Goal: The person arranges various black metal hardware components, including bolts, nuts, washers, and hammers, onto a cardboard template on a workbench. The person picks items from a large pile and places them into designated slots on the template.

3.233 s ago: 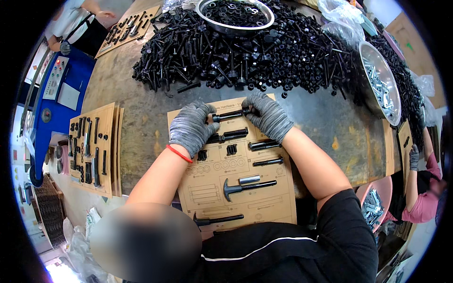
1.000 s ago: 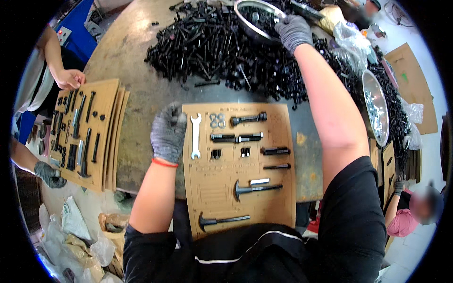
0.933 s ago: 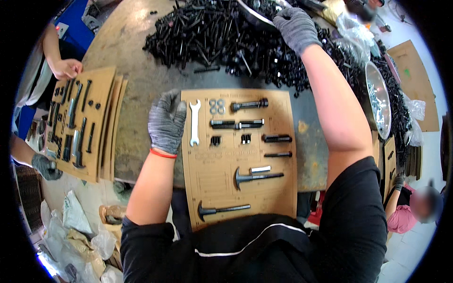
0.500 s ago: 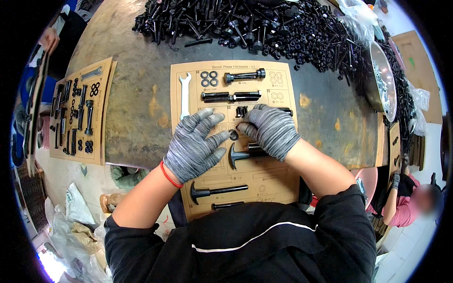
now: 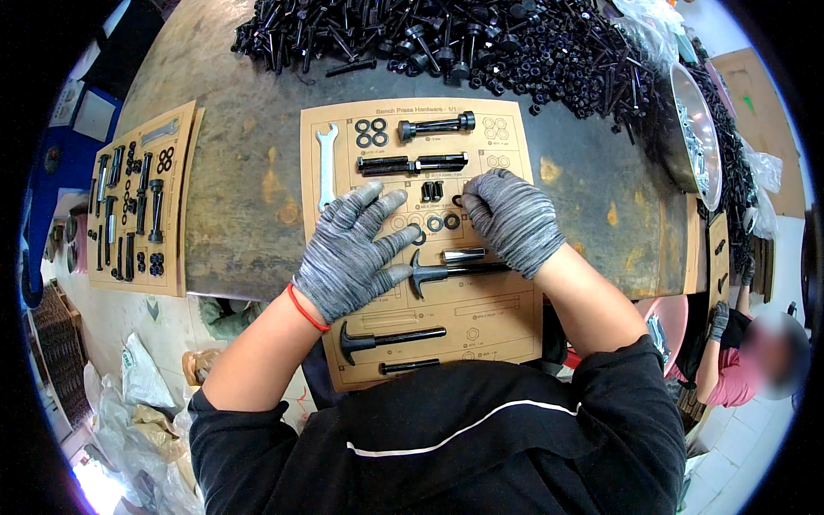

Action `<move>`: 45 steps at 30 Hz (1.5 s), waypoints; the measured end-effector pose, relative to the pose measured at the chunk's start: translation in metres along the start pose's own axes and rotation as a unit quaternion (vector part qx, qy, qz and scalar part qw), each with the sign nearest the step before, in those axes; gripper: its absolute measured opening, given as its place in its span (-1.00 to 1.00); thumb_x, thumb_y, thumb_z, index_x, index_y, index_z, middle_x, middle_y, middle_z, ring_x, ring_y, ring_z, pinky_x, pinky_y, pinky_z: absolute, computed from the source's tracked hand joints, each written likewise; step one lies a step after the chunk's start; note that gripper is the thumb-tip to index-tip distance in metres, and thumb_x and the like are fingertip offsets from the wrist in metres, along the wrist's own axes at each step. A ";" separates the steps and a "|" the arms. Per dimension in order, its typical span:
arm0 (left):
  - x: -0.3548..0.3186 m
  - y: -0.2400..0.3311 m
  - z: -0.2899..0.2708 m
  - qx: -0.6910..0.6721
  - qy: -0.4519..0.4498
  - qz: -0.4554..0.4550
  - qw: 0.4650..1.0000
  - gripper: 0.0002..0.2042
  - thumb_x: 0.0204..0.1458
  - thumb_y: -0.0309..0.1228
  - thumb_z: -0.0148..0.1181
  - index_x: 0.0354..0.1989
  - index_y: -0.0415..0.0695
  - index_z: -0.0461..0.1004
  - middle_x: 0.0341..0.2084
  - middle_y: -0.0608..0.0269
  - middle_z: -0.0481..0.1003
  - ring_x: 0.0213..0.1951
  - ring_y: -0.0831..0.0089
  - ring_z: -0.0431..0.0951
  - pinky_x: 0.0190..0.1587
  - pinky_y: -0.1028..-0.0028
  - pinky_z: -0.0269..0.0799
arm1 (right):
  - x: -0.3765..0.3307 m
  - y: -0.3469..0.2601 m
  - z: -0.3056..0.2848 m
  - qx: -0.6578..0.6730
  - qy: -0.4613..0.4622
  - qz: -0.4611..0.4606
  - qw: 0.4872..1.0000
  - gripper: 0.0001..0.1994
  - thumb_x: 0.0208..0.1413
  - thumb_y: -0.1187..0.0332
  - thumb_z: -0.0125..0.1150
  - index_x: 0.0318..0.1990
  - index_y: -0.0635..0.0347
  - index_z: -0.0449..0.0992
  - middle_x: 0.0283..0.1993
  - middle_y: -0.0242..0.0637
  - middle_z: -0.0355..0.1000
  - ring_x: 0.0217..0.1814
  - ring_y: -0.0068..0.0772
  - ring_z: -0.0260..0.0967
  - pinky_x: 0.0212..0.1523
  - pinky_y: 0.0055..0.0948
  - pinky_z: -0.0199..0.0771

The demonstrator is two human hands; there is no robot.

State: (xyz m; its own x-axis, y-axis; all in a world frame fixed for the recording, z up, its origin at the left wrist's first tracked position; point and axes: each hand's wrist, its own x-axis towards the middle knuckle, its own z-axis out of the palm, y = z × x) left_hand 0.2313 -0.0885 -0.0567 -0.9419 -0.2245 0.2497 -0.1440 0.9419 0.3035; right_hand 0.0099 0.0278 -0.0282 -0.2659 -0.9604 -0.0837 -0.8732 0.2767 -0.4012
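Observation:
A printed tan cardboard sheet (image 5: 506, 335) lies before me with dark hardware laid over its outlines. My left hand (image 5: 354, 253), in a grey striped glove, rests with fingers spread, a fingertip touching a black washer (image 5: 420, 234). Two more washers (image 5: 451, 222) lie just right of it. My right hand (image 5: 518, 221), gloved alike, is pinched around a small black washer (image 5: 457, 200) that partly shows at its fingertips. Above sit two short bolts (image 5: 432, 190) and long bolts (image 5: 412, 164). Below are a shiny metal sleeve (image 5: 463, 255) and a hook-headed pin (image 5: 429, 271).
A silver wrench (image 5: 326, 167), washers (image 5: 372, 132) and another hooked pin (image 5: 390, 339) are on the sheet. Heaped black bolts and nuts (image 5: 463, 43) cover the table's far side. A metal bowl (image 5: 699, 137) stands right, a filled card (image 5: 137, 197) left. Another person (image 5: 734, 360) works at right.
My right hand has moved up and right from the washer row, uncovering washers and the metal sleeve. My left hand stays spread over the sheet. At far left, another person's hand has left view.

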 end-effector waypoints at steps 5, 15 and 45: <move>0.003 0.001 -0.001 -0.001 -0.023 -0.026 0.999 -0.55 -0.20 -0.13 0.33 -0.09 -0.04 0.56 0.14 0.10 0.32 0.26 0.06 0.15 0.27 0.14 0.09 | 0.033 0.008 -0.041 0.017 -0.010 -0.030 0.999 -0.76 0.15 0.19 0.10 -0.31 0.17 0.55 -0.32 -0.06 0.50 -0.27 -0.08 0.47 -0.14 -0.24 0.49; 0.004 0.001 -0.001 0.003 0.011 -0.033 0.999 -0.56 -0.22 -0.17 0.34 -0.10 -0.06 0.57 0.06 0.10 0.38 0.23 0.05 0.21 0.27 0.12 0.11 | 0.097 0.024 -0.117 0.060 0.296 -0.012 0.953 -0.63 0.20 0.22 0.08 0.09 0.21 0.40 -0.04 -0.07 0.45 0.00 -0.16 0.41 0.09 -0.30 0.38; 0.002 0.000 0.001 -0.009 -0.016 -0.032 0.999 -0.51 -0.12 -0.06 0.29 0.03 0.09 0.52 0.20 0.17 0.28 0.30 0.08 0.10 0.30 0.15 0.05 | -0.039 -0.017 0.015 -0.151 -0.040 -0.103 0.982 -0.47 0.05 -0.17 0.08 0.12 -0.19 0.48 0.41 -0.06 -0.03 0.47 0.12 -0.30 0.38 0.12 -0.45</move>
State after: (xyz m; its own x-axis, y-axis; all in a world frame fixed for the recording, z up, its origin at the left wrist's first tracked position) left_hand 0.2296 -0.0890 -0.0569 -0.9403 -0.2761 0.1991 -0.1996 0.9210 0.3345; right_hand 0.0413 0.0596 -0.0323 -0.0490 -0.9931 -0.1062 -0.9896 0.0627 -0.1294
